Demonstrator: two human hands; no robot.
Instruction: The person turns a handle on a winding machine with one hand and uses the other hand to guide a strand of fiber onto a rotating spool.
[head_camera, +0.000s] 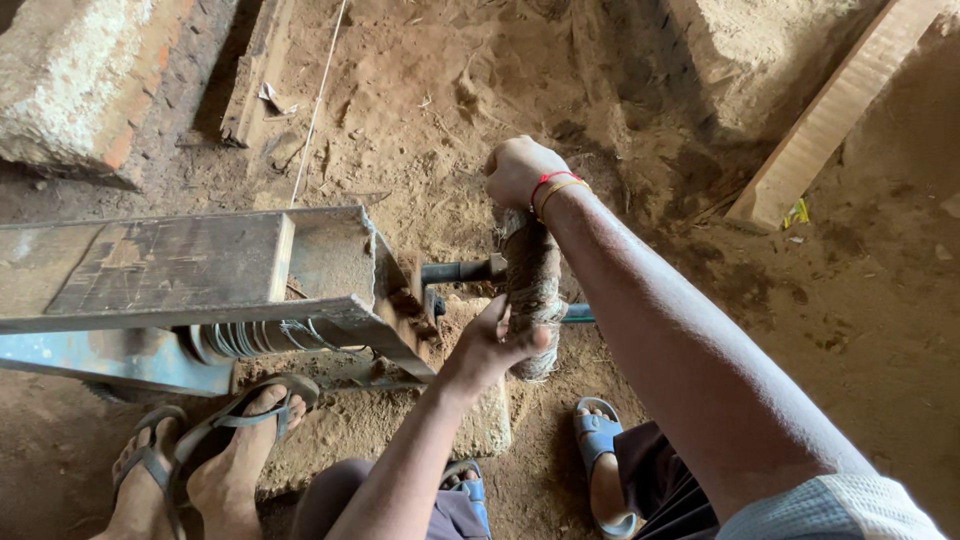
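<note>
Both hands are gripping the fibre-wrapped crank handle (532, 290) on the metal press (200, 275): the right hand (520, 170) is clenching its fingers over the top, the left hand (492, 345) is closing around the bottom. Handle is standing near-vertical; how far along, hard to tell.

Two hands are seen, a left hand (493, 343) and a right hand (519, 170). One bundle wrapped in cloth (532, 283) is held by both. Two bangles (551, 187) are worn on the right wrist, one red and one gold. One metal machine (190, 275) is seen. Four feet in sandals are counted: two in dark sandals (205, 450) and two in blue sandals (597, 440). One wooden plank (835, 105), one white string (318, 100) and one brick block (85, 85) are seen.
</note>
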